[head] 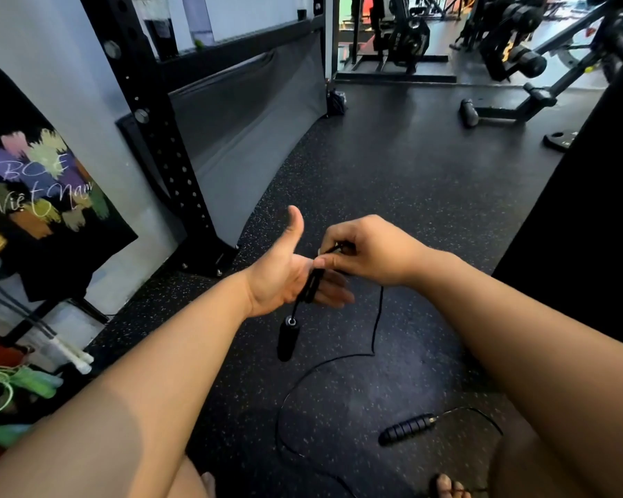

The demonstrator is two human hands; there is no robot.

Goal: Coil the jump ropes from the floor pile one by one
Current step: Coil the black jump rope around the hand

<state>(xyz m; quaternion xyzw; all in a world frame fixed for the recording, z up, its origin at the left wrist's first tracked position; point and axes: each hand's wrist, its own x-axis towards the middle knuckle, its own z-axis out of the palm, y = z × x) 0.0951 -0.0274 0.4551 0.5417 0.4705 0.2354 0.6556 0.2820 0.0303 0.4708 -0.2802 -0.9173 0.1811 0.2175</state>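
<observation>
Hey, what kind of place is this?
Most likely a gym: there's a speckled rubber floor, a perforated rack upright on the left, weight machines at the back, and a black jump rope trailing onto the floor.

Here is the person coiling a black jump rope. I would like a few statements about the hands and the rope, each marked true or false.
1. The right hand pinches the black rope. True.
2. Both black handles hang in the air. False: the first handle hangs below the left hand; the second handle lies on the floor.
3. The left hand is a fist. False: its palm is open, thumb up.
4. A green rope lies at the far left. True.
</observation>
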